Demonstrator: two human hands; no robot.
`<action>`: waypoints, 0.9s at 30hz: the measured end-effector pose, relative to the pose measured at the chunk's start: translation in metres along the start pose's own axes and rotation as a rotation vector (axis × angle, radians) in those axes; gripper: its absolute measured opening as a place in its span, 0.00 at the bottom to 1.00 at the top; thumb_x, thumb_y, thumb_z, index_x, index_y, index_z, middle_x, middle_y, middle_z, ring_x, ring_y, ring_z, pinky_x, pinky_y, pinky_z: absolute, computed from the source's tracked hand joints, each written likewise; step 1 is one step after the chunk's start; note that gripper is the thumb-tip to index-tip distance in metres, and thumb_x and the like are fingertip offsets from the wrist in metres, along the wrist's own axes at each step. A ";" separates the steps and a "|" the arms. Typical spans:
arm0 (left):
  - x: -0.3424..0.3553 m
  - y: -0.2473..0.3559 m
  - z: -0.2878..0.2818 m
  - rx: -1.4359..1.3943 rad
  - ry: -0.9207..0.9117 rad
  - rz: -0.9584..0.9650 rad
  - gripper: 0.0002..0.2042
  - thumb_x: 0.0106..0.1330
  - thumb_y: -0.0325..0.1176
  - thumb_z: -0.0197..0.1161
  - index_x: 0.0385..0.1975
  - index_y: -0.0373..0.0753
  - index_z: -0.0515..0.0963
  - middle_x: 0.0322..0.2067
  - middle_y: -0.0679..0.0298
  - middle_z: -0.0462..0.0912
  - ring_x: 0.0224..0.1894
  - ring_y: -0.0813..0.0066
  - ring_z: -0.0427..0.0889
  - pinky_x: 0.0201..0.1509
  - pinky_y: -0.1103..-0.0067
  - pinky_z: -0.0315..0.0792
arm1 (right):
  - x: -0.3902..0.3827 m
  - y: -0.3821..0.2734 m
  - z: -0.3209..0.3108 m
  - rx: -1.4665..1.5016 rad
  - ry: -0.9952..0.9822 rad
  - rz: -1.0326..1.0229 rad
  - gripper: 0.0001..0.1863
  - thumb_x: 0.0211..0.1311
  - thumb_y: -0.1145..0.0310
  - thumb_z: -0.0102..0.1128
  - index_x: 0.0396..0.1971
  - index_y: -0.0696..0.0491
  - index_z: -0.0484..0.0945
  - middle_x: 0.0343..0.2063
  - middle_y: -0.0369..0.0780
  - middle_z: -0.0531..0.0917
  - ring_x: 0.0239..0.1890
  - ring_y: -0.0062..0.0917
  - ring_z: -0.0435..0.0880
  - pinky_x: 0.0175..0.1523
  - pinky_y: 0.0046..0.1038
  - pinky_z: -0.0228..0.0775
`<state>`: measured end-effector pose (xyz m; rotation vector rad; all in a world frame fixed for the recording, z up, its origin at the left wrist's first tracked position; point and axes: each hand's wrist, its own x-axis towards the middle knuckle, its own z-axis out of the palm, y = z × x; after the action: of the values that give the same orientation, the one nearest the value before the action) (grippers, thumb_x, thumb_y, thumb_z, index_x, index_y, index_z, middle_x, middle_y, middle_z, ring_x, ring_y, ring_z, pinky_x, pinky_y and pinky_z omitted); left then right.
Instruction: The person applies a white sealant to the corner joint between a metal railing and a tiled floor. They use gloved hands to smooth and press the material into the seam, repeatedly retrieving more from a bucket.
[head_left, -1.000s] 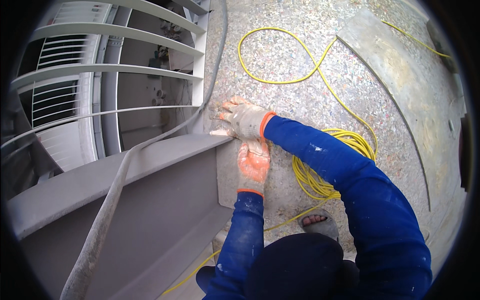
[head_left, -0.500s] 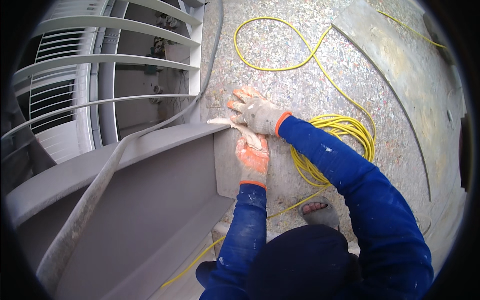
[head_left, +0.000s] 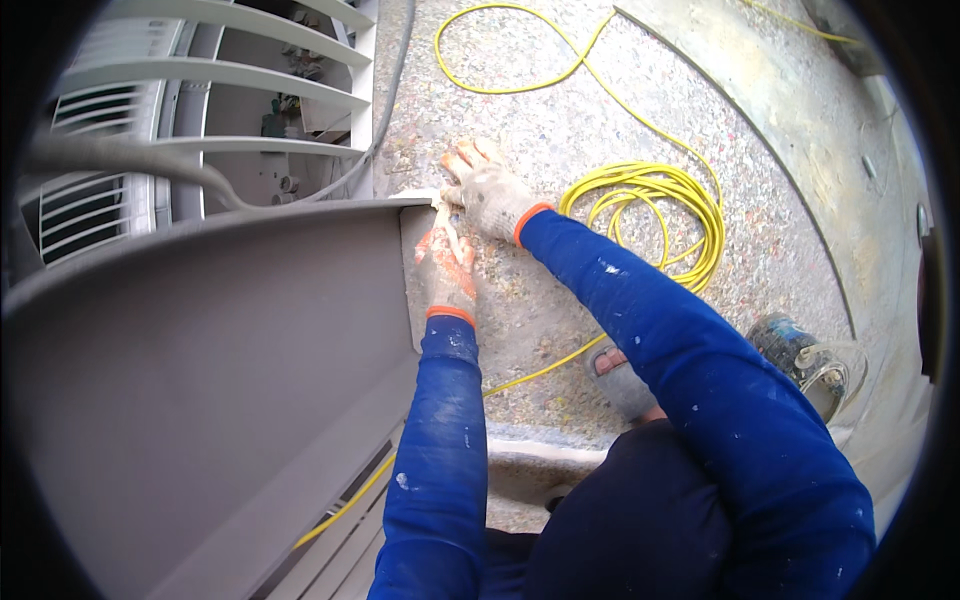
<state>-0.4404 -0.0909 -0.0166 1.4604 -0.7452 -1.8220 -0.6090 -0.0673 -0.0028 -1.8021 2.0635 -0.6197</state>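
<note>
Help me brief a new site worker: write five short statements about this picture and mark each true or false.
1. Both hands are bare. False: the left hand and the right hand wear gloves with orange cuffs.
2. The two hands are close together near the end of a gray beam. True.
3. A coil of yellow cable lies to the hands' left. False: the yellow coil lies to their right.
4. A bucket shows to the right of the right sleeve. True.
5. Both sleeves are white. False: the left sleeve and the right one are blue.
</note>
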 end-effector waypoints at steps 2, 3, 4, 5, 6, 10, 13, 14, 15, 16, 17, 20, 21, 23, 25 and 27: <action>-0.005 0.005 0.002 0.044 -0.015 0.010 0.11 0.75 0.31 0.56 0.54 0.42 0.73 0.49 0.62 0.74 0.50 0.72 0.75 0.47 0.75 0.81 | -0.003 -0.003 0.001 -0.026 0.002 -0.028 0.17 0.67 0.59 0.57 0.53 0.40 0.87 0.72 0.44 0.68 0.79 0.41 0.55 0.81 0.43 0.40; -0.007 0.008 0.002 0.067 -0.037 0.007 0.11 0.76 0.31 0.56 0.55 0.42 0.72 0.49 0.62 0.74 0.49 0.72 0.75 0.46 0.75 0.80 | -0.003 -0.003 0.001 -0.026 -0.067 -0.048 0.18 0.68 0.58 0.56 0.54 0.40 0.86 0.73 0.44 0.67 0.79 0.40 0.54 0.82 0.43 0.38; -0.009 0.010 0.002 0.079 -0.051 0.012 0.11 0.76 0.32 0.55 0.55 0.42 0.72 0.48 0.62 0.74 0.48 0.73 0.76 0.44 0.76 0.80 | -0.003 -0.003 0.002 -0.007 0.018 -0.010 0.17 0.66 0.58 0.59 0.51 0.39 0.88 0.69 0.43 0.71 0.76 0.41 0.61 0.79 0.41 0.48; -0.009 0.013 0.000 0.085 -0.058 0.023 0.11 0.77 0.32 0.55 0.55 0.42 0.72 0.48 0.62 0.75 0.47 0.73 0.76 0.43 0.77 0.80 | -0.001 -0.002 0.002 -0.032 0.083 -0.033 0.16 0.65 0.59 0.61 0.51 0.40 0.88 0.67 0.43 0.73 0.74 0.41 0.63 0.77 0.41 0.52; -0.011 0.012 -0.003 0.059 -0.041 0.053 0.11 0.77 0.32 0.55 0.56 0.41 0.72 0.47 0.62 0.75 0.44 0.74 0.76 0.41 0.78 0.79 | 0.001 -0.002 0.003 -0.072 0.075 -0.014 0.16 0.63 0.61 0.63 0.50 0.41 0.88 0.66 0.43 0.75 0.72 0.42 0.66 0.76 0.41 0.56; -0.004 0.003 -0.018 0.069 -0.038 0.155 0.14 0.77 0.32 0.56 0.59 0.37 0.71 0.41 0.64 0.76 0.33 0.80 0.76 0.34 0.81 0.76 | 0.022 0.005 0.012 -0.095 0.193 -0.087 0.16 0.57 0.61 0.69 0.47 0.41 0.88 0.60 0.42 0.80 0.65 0.43 0.73 0.70 0.41 0.65; 0.004 -0.001 -0.025 0.092 -0.084 0.122 0.15 0.77 0.31 0.57 0.60 0.37 0.70 0.41 0.64 0.76 0.33 0.82 0.75 0.33 0.81 0.75 | 0.031 0.007 0.022 -0.131 0.209 -0.174 0.14 0.58 0.59 0.71 0.45 0.40 0.90 0.59 0.43 0.82 0.66 0.45 0.73 0.70 0.40 0.65; 0.005 0.000 -0.023 0.051 -0.079 0.126 0.18 0.77 0.31 0.57 0.64 0.37 0.69 0.41 0.65 0.76 0.33 0.84 0.73 0.34 0.82 0.74 | 0.033 0.008 0.026 -0.116 0.212 -0.166 0.14 0.59 0.59 0.71 0.45 0.40 0.90 0.59 0.43 0.82 0.66 0.45 0.73 0.71 0.40 0.65; 0.004 0.002 -0.021 0.051 -0.057 0.117 0.20 0.76 0.29 0.56 0.66 0.36 0.68 0.43 0.65 0.77 0.34 0.83 0.74 0.35 0.82 0.74 | 0.032 0.007 0.029 -0.120 0.238 -0.164 0.14 0.60 0.60 0.70 0.46 0.40 0.90 0.59 0.43 0.82 0.66 0.45 0.74 0.71 0.40 0.65; 0.002 0.006 -0.019 0.051 -0.038 0.111 0.22 0.75 0.28 0.55 0.67 0.34 0.67 0.45 0.64 0.77 0.35 0.83 0.75 0.36 0.82 0.74 | 0.031 0.007 0.031 -0.100 0.245 -0.159 0.14 0.60 0.60 0.71 0.46 0.41 0.90 0.60 0.43 0.81 0.66 0.45 0.73 0.71 0.40 0.65; -0.002 0.012 -0.016 0.067 -0.018 0.097 0.24 0.74 0.27 0.54 0.69 0.33 0.66 0.47 0.63 0.78 0.36 0.82 0.76 0.37 0.82 0.74 | 0.028 0.006 0.033 -0.087 0.261 -0.154 0.15 0.60 0.61 0.71 0.47 0.41 0.90 0.60 0.44 0.81 0.66 0.45 0.73 0.72 0.40 0.65; -0.028 0.028 -0.015 0.257 0.000 0.155 0.26 0.75 0.30 0.56 0.72 0.37 0.63 0.53 0.61 0.78 0.44 0.78 0.78 0.49 0.79 0.75 | 0.016 0.001 0.036 0.103 0.277 -0.072 0.17 0.59 0.62 0.71 0.49 0.44 0.89 0.60 0.46 0.81 0.66 0.44 0.73 0.72 0.40 0.64; -0.033 0.035 -0.016 0.332 -0.007 0.156 0.27 0.76 0.31 0.56 0.73 0.38 0.62 0.56 0.60 0.78 0.47 0.76 0.79 0.53 0.77 0.76 | 0.016 -0.001 0.037 0.160 0.254 0.009 0.17 0.59 0.63 0.72 0.49 0.45 0.88 0.60 0.46 0.80 0.66 0.44 0.73 0.73 0.40 0.64; -0.035 0.048 -0.016 0.561 0.008 0.160 0.27 0.75 0.31 0.57 0.73 0.40 0.64 0.63 0.55 0.75 0.55 0.71 0.79 0.60 0.75 0.74 | 0.015 -0.005 0.038 0.114 0.318 -0.092 0.18 0.57 0.62 0.74 0.48 0.47 0.88 0.57 0.47 0.81 0.64 0.43 0.75 0.71 0.41 0.65; -0.030 0.054 -0.016 0.648 0.011 0.142 0.26 0.74 0.32 0.58 0.72 0.42 0.67 0.63 0.54 0.73 0.55 0.70 0.79 0.60 0.75 0.74 | 0.019 -0.008 0.040 -0.043 0.313 -0.137 0.16 0.56 0.61 0.74 0.45 0.48 0.89 0.57 0.46 0.82 0.62 0.43 0.76 0.69 0.41 0.66; -0.021 0.056 -0.015 0.754 -0.004 0.135 0.25 0.73 0.32 0.60 0.70 0.45 0.70 0.63 0.51 0.72 0.56 0.66 0.80 0.61 0.73 0.75 | 0.024 -0.008 0.042 -0.035 0.297 -0.148 0.15 0.56 0.59 0.75 0.41 0.49 0.89 0.55 0.45 0.83 0.61 0.43 0.77 0.68 0.42 0.66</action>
<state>-0.4142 -0.1082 0.0362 1.7902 -1.6072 -1.4982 -0.5837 -0.0959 -0.0334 -1.9992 2.1469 -0.9494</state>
